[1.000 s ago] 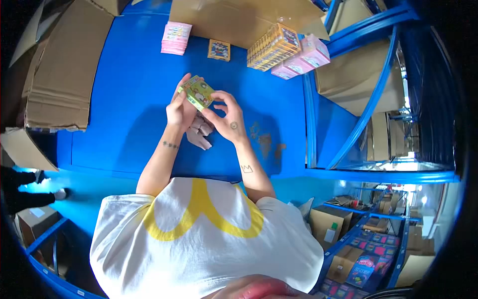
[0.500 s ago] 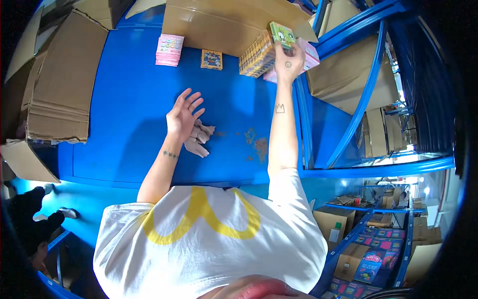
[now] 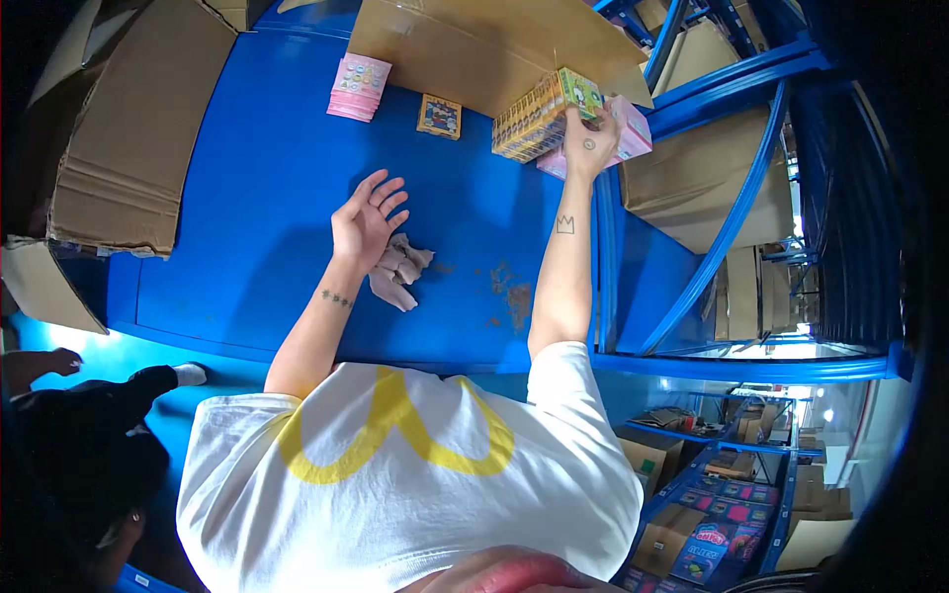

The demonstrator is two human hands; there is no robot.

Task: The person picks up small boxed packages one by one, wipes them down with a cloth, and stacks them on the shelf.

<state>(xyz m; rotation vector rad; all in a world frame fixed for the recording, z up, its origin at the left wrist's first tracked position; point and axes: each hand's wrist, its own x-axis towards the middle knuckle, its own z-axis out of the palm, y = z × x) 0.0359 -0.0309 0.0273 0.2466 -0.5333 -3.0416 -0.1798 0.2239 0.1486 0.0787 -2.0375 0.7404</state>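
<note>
My right hand (image 3: 591, 146) curls its thumb and fingers around the near edge of a small green box (image 3: 581, 91) with a cartoon picture. That box stands against the right end of a row of orange-yellow boxes (image 3: 527, 121). Beside and partly behind the hand lies a pink box (image 3: 630, 127). Palm up and fingers apart, my left hand (image 3: 366, 219) hovers over the blue table with nothing in it. Next to its wrist is a crumpled greyish-pink cloth or paper (image 3: 399, 272).
A pink stack of packets (image 3: 358, 89) and a single orange box (image 3: 439, 117) sit toward the back. Cardboard (image 3: 474, 49) stands behind them. A large carton (image 3: 124, 128) borders the left, blue shelving (image 3: 736, 222) the right. Another person (image 3: 89, 425) is at lower left.
My right hand and the green box have come down closer in line with the orange row. The left hand stays nearly still. The view has shifted slightly, and the other person shows more.
</note>
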